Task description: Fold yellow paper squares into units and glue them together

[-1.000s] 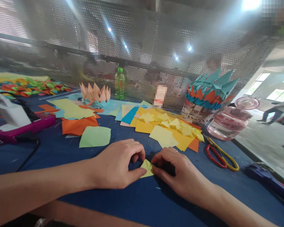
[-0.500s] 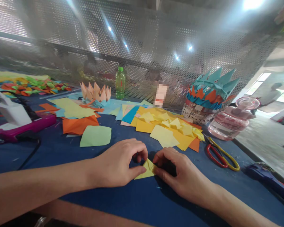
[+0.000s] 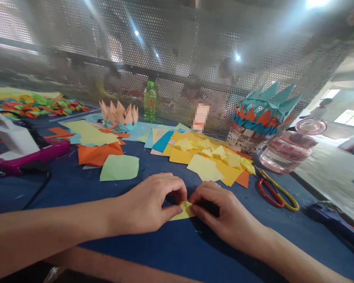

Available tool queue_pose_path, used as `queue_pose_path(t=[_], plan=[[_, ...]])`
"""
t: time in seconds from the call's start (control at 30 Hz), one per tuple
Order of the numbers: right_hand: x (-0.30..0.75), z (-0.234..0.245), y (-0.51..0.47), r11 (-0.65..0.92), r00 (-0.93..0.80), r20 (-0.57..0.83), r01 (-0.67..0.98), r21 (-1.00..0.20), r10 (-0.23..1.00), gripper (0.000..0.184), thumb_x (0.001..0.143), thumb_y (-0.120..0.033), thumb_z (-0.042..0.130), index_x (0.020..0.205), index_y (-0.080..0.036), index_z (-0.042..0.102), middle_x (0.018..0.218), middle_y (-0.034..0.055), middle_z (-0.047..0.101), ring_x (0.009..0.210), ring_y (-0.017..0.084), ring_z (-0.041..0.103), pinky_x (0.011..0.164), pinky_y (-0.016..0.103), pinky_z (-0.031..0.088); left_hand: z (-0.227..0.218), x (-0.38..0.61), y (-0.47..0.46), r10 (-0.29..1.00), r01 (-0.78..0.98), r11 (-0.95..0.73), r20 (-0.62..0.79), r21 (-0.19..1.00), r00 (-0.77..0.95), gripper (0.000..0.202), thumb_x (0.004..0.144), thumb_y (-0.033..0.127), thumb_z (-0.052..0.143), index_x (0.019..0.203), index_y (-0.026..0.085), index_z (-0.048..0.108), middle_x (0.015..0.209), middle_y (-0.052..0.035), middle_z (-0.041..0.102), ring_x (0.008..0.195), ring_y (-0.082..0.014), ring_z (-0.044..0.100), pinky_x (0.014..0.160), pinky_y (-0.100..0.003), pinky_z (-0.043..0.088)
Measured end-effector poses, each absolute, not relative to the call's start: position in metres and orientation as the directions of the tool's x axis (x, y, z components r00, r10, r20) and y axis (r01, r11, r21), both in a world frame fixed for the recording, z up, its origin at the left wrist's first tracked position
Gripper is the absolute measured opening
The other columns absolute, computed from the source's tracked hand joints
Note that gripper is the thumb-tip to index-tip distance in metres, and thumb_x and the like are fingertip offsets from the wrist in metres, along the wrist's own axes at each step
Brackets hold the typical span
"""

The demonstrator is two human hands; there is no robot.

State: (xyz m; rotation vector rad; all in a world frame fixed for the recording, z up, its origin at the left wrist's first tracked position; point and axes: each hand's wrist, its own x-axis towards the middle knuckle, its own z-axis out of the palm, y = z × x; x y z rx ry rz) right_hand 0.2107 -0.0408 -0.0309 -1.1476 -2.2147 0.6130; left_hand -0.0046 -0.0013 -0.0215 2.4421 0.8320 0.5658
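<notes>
Yellow paper (image 3: 185,212) in both hands (image 3: 149,202); green bottle's (image 3: 149,110) red marking (image 3: 154,102) illegible.

Head view | forward, down | near the blue table (image 3: 153,251) (wide-angled)

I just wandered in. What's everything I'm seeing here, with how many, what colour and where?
People: uncountable, blurred, background
Mesh panel: one, grey, behind table
Table: one, blue, underneath
Paper scraps: many, multicoloured, far left
Power strip: one, purple, left
Plug: one, white, on strip
Paper sheets: several, mostly yellow, centre
Green sheet: one, pale green, left of centre
Spiky paper ornaments: two, peach-blue left, teal-orange-blue right
Bottles: two, green centre, pink right
Scissors: one, red-yellow handles, right
Folded paper: one, yellow, between hands
Left fingers: bare, at folded paper
Right fingers: bare, at folded paper
</notes>
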Motion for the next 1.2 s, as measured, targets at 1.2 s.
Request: queue_pose_path(t=[1.2], plan=[[0.208,-0.0334,-0.0453,0.589,-0.475,0.353,0.589,-0.553,0.806,0.015,0.087,-0.007,0.06,0.084,-0.021,0.064,0.083,-0.0003,0.066,0.078,0.014,0.06,0.072,0.026,0.046,-0.0246,-0.0038,0.0022,0.531,0.359,-0.802,0.295,0.477,0.794,0.017,0.079,0.0,0.057,0.078,0.017,0.061,0.078,0.0022,0.061,0.078,-0.0122,0.055,0.071,-0.023,0.039]])
